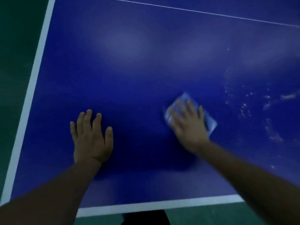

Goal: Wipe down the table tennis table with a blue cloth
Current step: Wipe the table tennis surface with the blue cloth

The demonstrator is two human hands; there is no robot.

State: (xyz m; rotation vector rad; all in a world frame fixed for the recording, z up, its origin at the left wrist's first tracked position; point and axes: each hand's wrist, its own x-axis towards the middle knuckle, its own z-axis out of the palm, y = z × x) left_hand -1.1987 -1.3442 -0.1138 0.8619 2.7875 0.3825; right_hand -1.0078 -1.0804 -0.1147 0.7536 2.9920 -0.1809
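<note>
Pressing flat, the right grip point(188, 125) pushes the blue cloth point(211, 124) beneath it; left grip point(90, 137) lies open on the counter point(146, 62).

Bare forearms without sleeves, left hand point(91, 138) and right hand point(189, 125) ungloved, no rings

Open table top point(146, 65) ahead and left, up to white edge line point(30, 98). Only left hand point(91, 138) and cloth point(211, 122) under right hand point(189, 125) in the way.

Dim light, soft glare patches on table point(146, 75), right hand point(189, 125) motion-blurred
</note>
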